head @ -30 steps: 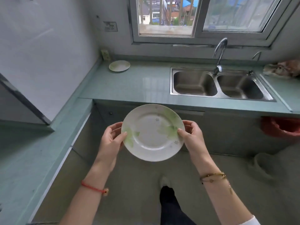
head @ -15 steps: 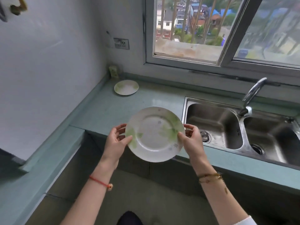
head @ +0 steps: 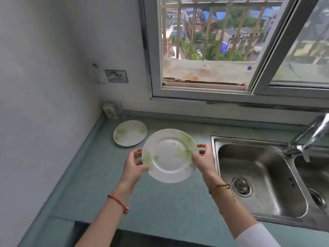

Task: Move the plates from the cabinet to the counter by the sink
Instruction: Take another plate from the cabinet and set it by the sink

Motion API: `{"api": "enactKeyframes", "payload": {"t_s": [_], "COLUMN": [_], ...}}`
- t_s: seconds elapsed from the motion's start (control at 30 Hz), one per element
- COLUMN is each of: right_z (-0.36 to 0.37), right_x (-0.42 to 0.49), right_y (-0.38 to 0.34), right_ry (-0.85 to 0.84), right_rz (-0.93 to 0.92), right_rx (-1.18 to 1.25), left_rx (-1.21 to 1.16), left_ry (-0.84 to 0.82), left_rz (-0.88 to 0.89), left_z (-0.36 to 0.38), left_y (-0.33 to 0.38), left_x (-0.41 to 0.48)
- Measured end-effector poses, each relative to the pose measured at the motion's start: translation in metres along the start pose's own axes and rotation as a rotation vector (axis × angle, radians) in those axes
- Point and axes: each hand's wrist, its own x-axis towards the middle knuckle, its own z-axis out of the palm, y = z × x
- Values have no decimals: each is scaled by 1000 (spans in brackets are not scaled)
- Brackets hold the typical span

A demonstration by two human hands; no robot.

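I hold a white plate (head: 170, 155) with green leaf prints above the teal counter (head: 160, 202), just left of the sink. My left hand (head: 133, 166) grips its left rim and my right hand (head: 204, 161) grips its right rim. The plate is tilted slightly toward me and is off the counter. A second plate (head: 130, 132) of the same pattern lies flat on the counter in the back corner, a little behind and left of the held one.
A steel double sink (head: 263, 177) with a faucet (head: 309, 138) sits to the right. Behind the counter are a window (head: 213, 43) and wall sockets (head: 116, 76). A white wall (head: 44, 86) bounds the left side.
I have stepped up to the counter. The plate, held by both hands, has moved forward from in front of the counter's edge to over its surface, near the other plate.
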Motion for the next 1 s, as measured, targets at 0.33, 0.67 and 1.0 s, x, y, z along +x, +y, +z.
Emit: {"api": "enactKeyframes", "payload": {"t_s": [0.33,0.67,1.0], "right_z": [70,85,91], "right_x": [142,230,254], "right_y": [13,54,80], "right_ry": [161,99,68], "right_rz": [96,163,242], "right_rx": [-81,-251,-286], "left_rx": [91,135,185], "left_ry": [-108,-183,-179], "left_rz": [-88,-171,-246], "left_z": [20,52,62], "left_y": [-12,-52,-71], "left_x": [172,259,280]}}
